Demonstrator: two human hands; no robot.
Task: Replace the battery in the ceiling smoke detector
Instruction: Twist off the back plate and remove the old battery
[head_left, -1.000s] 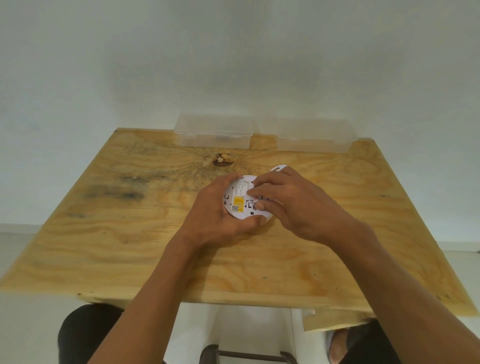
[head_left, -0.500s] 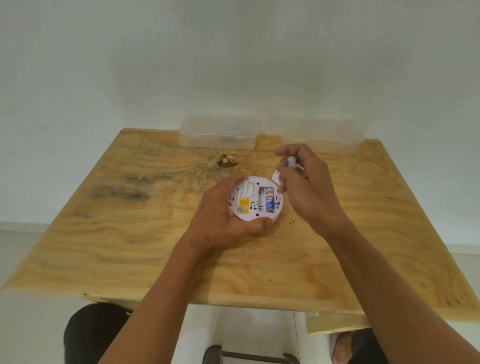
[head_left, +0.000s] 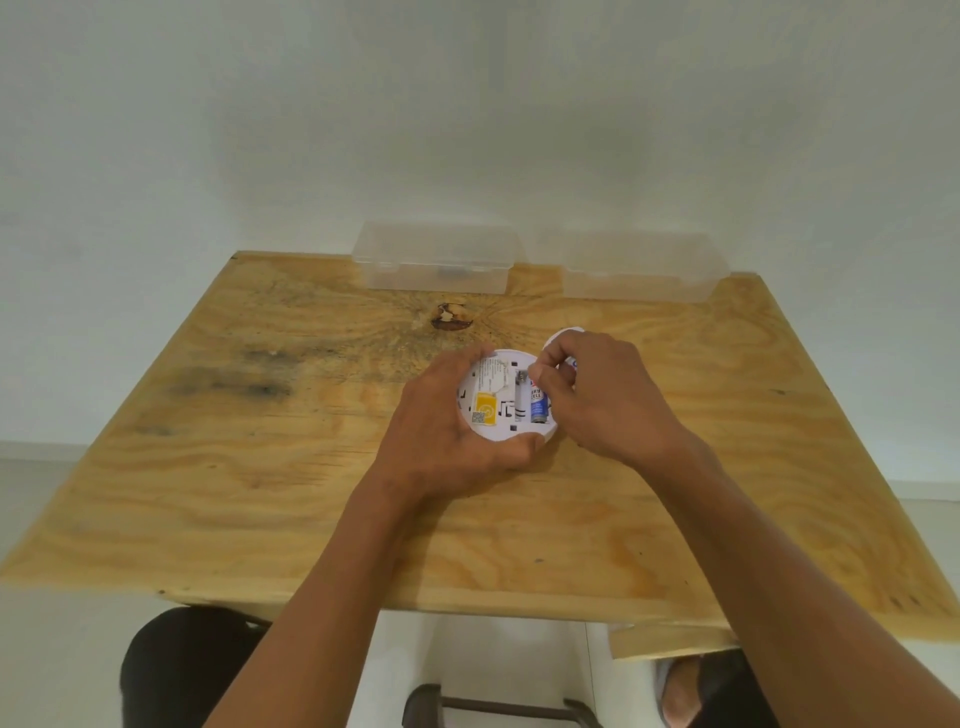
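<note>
- Gripping the upturned smoke detector (head_left: 498, 405) mid-table, the left hand (head_left: 441, 441) steadies it.
- Right hand (head_left: 597, 400) fingertips pinch a small battery beside the seated blue cell (head_left: 538, 404); one bay is unfilled, closing remains.

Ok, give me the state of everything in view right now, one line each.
smoke detector: back side up, battery bay open
blue battery: seated in right slot
left slot: empty
left hand: gripping the detector
right hand: fingertips pinched at the bay's top
left clear box: closed
right clear box: closed

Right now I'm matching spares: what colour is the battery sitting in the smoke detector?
Mostly blue, white at the top, in the head view: battery.
</note>
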